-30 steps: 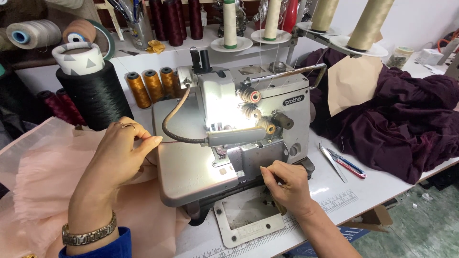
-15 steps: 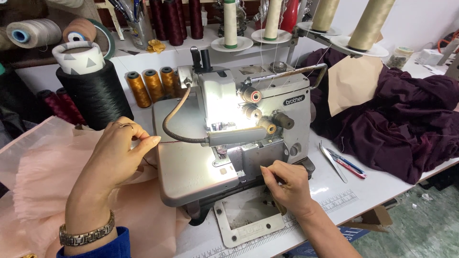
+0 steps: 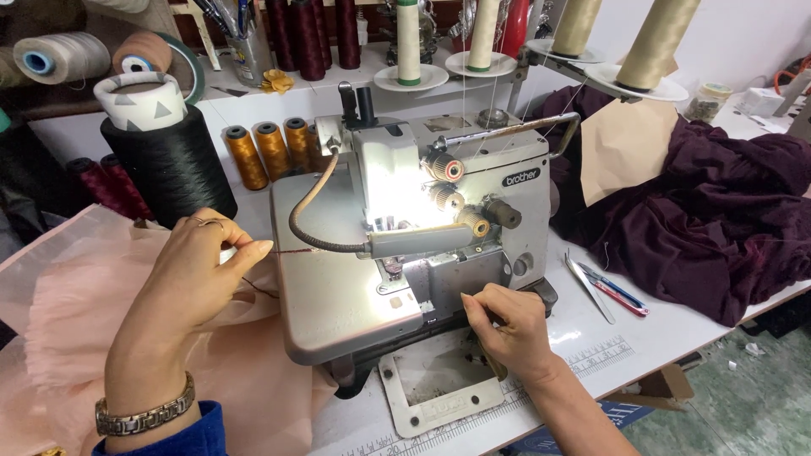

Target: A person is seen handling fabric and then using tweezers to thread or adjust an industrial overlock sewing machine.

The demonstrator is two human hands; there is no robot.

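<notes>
Single head-worn view, steeply downward and close over the sewing machine [image 3: 414,245] on the white table [image 3: 676,338].

Sewing machine [image 3: 405,245] between both hands.

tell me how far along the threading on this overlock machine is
Done: cones sit on the stand with threads running down to the overlock machine, its lamp lit. In hand: the left hand pinches a dark red thread pulled taut across the bed, and the right hand works at the opened lower front. Left: nothing lies under the presser foot yet; the pink fabric waits beside it.
</notes>
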